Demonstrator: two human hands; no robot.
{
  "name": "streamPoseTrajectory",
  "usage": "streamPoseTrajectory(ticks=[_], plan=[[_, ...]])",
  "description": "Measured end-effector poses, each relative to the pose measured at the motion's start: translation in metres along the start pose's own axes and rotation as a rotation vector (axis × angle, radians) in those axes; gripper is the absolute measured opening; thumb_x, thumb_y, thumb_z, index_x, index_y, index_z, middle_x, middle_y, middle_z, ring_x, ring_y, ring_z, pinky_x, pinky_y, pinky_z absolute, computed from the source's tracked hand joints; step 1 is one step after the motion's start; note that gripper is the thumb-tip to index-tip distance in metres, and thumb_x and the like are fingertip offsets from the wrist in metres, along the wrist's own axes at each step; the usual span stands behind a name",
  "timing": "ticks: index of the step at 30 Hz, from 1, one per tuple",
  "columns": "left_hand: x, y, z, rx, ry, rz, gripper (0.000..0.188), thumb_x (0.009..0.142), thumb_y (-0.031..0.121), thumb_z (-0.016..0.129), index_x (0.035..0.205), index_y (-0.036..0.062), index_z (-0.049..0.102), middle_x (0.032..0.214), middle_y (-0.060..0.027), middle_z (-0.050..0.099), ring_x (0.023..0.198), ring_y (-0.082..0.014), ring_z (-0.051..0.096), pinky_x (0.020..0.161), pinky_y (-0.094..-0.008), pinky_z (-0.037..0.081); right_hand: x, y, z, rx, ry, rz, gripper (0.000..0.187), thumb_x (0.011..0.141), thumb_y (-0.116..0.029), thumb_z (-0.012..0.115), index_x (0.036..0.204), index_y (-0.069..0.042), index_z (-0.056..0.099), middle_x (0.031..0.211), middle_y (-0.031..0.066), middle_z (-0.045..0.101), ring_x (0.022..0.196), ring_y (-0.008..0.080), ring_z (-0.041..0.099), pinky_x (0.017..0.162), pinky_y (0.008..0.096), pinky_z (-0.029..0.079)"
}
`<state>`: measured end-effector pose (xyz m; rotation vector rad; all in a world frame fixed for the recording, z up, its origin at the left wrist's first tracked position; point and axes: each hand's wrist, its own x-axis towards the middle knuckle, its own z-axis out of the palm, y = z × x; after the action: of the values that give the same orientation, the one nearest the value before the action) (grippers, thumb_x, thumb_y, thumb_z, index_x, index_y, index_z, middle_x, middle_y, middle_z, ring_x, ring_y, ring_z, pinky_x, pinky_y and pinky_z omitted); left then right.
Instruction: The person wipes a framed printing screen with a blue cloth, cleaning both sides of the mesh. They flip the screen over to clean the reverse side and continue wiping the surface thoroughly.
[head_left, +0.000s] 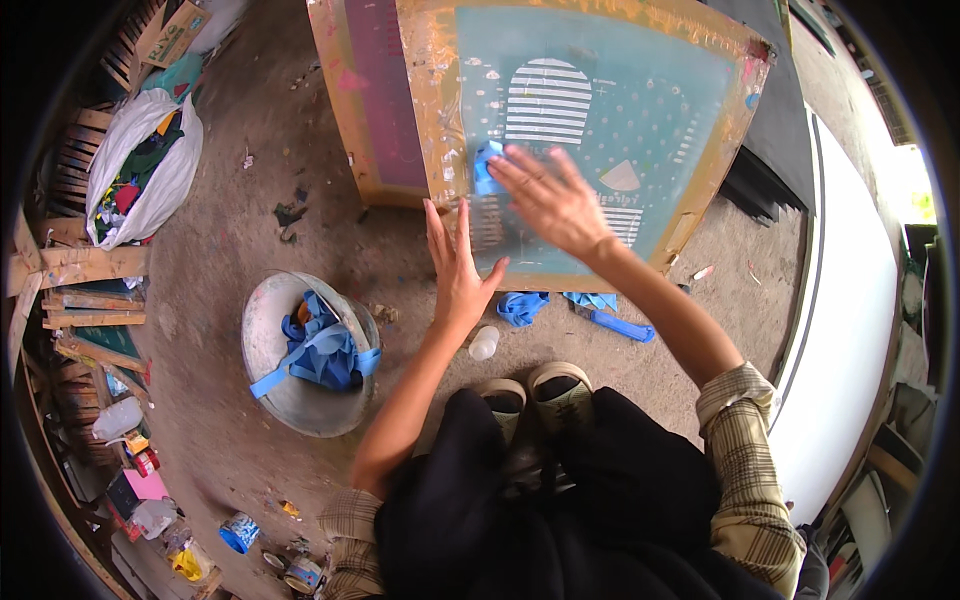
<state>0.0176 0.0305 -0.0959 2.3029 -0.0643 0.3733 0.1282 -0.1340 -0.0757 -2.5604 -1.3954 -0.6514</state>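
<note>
Leaning upright in front of me is a screen-printing frame (433,110) with a teal mesh that bears striped shapes and dots. My right hand (555,200) has its fingertips on a small blue cloth (487,168), pressed to the mesh near its left side. At the frame's lower left corner is my left hand (460,270), fingers spread and thumb apart, up against the frame's edge; exact contact is hard to make out. Below the frame, a crumpled blue cloth (522,308), a blue-handled tool (622,325) and a small whitish bottle (484,343) lie on the floor.
A metal bucket (265,330) with blue cloth strips stands at the left. Behind the frame leans another frame (345,110) with purple mesh. A white sack of rags (175,185), wooden pallets (100,265) and cans (239,533) line the left; a white panel (840,330) lies right.
</note>
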Motion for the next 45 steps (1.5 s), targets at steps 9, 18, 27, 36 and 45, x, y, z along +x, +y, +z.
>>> streamPoseTrajectory(ticks=[9,18,27,36,45], plan=[[0.0,0.0,-0.007,0.022,-0.043,-0.022,0.093,0.075,0.024,0.073,0.148,0.0136,0.016,0.15,-0.0289,-0.002,0.137,-0.0475,0.011,0.108,-0.055,0.021,0.003,0.028,-0.025,-0.209,0.09,0.023,0.057,0.08,-0.026,0.064,0.135,-0.023,0.048,0.148,-0.0055,0.034,0.141,0.0188,0.021,0.112,0.0567,0.012],[-0.002,-0.007,-0.009,0.058,-0.001,0.035,0.095,0.074,0.022,0.074,0.148,0.012,0.015,0.15,-0.0286,0.003,0.138,-0.0455,0.012,0.105,-0.0625,0.02,-0.022,0.022,-0.047,-0.116,-0.008,0.248,0.054,0.079,-0.016,0.063,0.131,-0.024,0.052,0.144,-0.0098,0.038,0.14,0.0187,0.024,0.111,0.0581,0.013],[-0.002,0.002,0.005,-0.009,-0.002,0.0,0.097,0.075,0.023,0.074,0.148,0.0087,0.012,0.15,-0.0284,-0.003,0.138,-0.0461,0.01,0.109,-0.0532,0.019,-0.058,0.035,-0.044,-0.104,-0.122,0.206,0.049,0.083,-0.022,0.061,0.131,-0.026,0.052,0.142,-0.0115,0.04,0.14,0.0197,0.022,0.109,0.0633,0.012],[-0.002,0.003,0.001,0.004,0.003,0.0,0.098,0.075,0.022,0.074,0.148,0.0091,0.011,0.151,-0.0274,-0.004,0.138,-0.0454,0.008,0.109,-0.0523,0.019,-0.04,0.037,-0.053,-0.041,-0.045,0.073,0.049,0.082,-0.024,0.064,0.129,-0.025,0.054,0.138,-0.009,0.045,0.14,0.0199,0.021,0.11,0.0613,0.015],[-0.001,0.001,0.002,-0.183,0.171,-0.043,0.068,0.08,0.013,0.067,0.14,0.0084,0.036,0.148,-0.021,0.024,0.134,-0.038,0.029,0.109,-0.0461,0.026,-0.012,-0.011,-0.012,0.05,-0.053,0.058,0.055,0.083,-0.027,0.063,0.135,-0.019,0.048,0.145,-0.006,0.038,0.14,0.0198,0.022,0.111,0.0602,0.009]])
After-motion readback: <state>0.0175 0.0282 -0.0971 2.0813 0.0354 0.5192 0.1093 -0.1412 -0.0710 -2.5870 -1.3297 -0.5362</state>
